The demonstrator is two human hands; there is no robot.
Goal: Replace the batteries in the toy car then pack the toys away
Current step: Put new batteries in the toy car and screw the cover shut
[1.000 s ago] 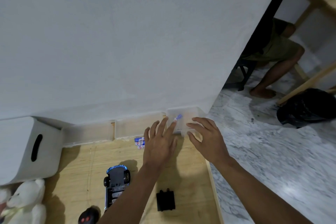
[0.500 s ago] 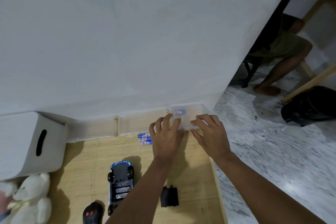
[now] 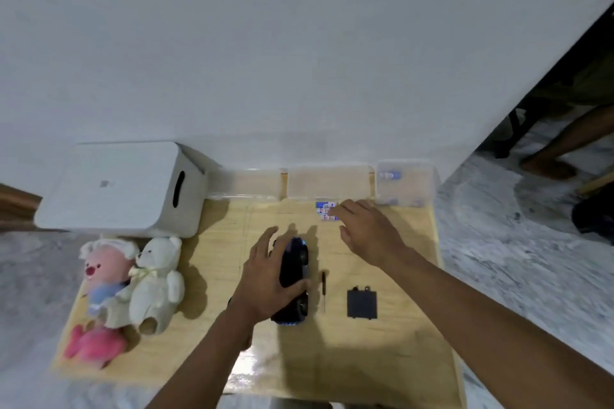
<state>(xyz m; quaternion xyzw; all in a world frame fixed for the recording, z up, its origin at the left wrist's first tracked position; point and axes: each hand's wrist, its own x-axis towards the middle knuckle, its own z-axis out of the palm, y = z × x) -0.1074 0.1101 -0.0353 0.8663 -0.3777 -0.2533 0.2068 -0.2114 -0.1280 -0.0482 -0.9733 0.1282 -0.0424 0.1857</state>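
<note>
1. I see blue-and-red print on the battery pack [image 3: 327, 211], but it is too blurred for me to read.
2. The small grey mark on the white box [image 3: 133, 199] is likewise unreadable.

The wooden board [image 3: 382, 359] is being occupied by a toy car [image 3: 293, 261] under the left hand [image 3: 265, 279], plush toys [image 3: 153, 279] leftward.

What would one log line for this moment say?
left hand: grips toy car | right hand: open, by batteries | battery cover: off car
</note>
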